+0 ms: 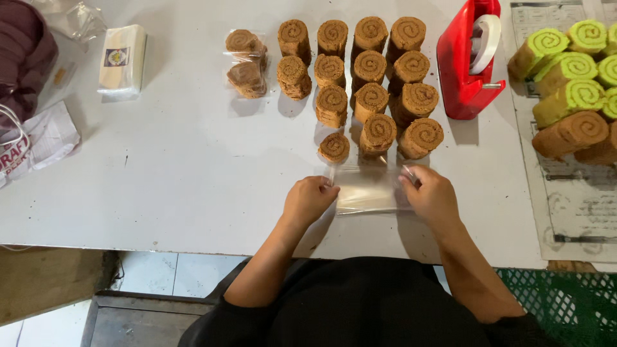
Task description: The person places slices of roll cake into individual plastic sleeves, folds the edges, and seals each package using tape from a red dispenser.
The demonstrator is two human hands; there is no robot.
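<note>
we work at a white table (193, 180) seen from above, its near edge at our waist. our left hand (308, 199) is curled, fingertips pinched on the left edge of a clear plastic bag (367, 189) that lies flat on the table. our right hand (432, 196) is likewise half closed, pinching the bag's right edge near its upper corner. the bag sits between both hands, just below the nearest brown roll slices (369, 77), which stand in rows, swirl faces up. left of these lie two slices already in a wrapped pack (245, 63). right of the rows stands a red tape dispenser (468, 58), and beyond it green and brown rolls (572, 90) rest on a sheet of paper.

risk, as we judge it: the thin film may slip from the pinch or cling shut, and a hand moving forward may topple the closest slice.

the bag's mouth is hard to make out. the items at the left edge are cut off.
</note>
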